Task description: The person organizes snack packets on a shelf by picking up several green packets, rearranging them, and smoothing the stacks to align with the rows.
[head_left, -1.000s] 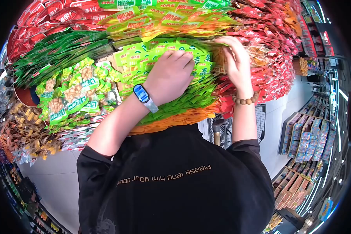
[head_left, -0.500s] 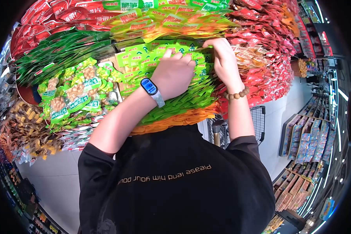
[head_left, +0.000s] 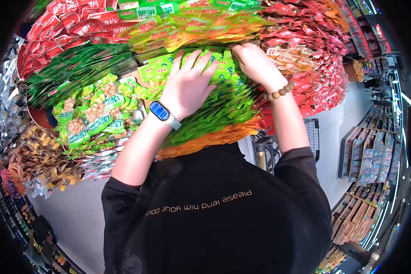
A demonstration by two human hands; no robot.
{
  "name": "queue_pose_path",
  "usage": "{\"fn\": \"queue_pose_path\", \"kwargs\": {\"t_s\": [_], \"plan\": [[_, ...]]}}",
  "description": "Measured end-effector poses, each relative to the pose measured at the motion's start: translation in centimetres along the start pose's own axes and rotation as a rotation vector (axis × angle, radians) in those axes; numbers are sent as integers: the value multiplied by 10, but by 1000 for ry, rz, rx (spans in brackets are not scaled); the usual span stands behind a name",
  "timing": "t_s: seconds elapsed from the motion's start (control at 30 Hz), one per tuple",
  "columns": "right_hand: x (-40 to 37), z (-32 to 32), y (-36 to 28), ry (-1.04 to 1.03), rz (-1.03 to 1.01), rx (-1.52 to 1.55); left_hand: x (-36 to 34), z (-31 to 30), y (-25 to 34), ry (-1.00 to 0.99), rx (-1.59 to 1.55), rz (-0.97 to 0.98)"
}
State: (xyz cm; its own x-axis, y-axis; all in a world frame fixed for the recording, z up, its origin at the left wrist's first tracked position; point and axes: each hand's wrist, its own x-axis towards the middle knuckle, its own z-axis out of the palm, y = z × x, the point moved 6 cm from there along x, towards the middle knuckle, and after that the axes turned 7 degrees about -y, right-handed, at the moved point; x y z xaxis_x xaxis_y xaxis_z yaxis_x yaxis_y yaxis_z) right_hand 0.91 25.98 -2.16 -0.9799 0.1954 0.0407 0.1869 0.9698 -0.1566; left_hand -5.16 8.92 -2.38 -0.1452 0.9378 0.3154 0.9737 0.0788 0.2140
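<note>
My left hand (head_left: 187, 84), with a smart watch (head_left: 160, 110) on its wrist, lies with fingers spread over the bright green snack packets (head_left: 223, 89). These stand in dense rows, with a few lying flat near my fingertips. At the far right corner of the same rows is my right hand (head_left: 255, 64), a bead bracelet (head_left: 279, 91) around its wrist. Its fingers are curled downward and closed, and their tips are mostly hidden, so what they hold cannot be made out.
Clear packs of peanuts (head_left: 98, 114) lie to the left, beside dark green packets (head_left: 73, 68). Yellow packets (head_left: 194, 29) are behind, red packets (head_left: 301, 77) at right. Orange packets (head_left: 210, 139) line the near edge. A shopping cart (head_left: 311, 137) stands at right.
My left hand has shifted left and opened from a curled shape to spread fingers. My right hand has moved slightly left and turned further over, its fingers still curled. The view has shifted a little.
</note>
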Motion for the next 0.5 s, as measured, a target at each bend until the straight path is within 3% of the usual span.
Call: {"fn": "queue_pose_path", "kwargs": {"t_s": [0.07, 0.33, 0.5], "plan": [[-3, -6, -5, 148, 3, -7, 2, 4, 4, -25, 74, 12], [-7, 7, -11, 109, 36, 92, -4, 1, 5, -77, 31, -27], [-35, -3, -30, 279, 43, 94, -34, -16, -21, -91, -17, -142]]}}
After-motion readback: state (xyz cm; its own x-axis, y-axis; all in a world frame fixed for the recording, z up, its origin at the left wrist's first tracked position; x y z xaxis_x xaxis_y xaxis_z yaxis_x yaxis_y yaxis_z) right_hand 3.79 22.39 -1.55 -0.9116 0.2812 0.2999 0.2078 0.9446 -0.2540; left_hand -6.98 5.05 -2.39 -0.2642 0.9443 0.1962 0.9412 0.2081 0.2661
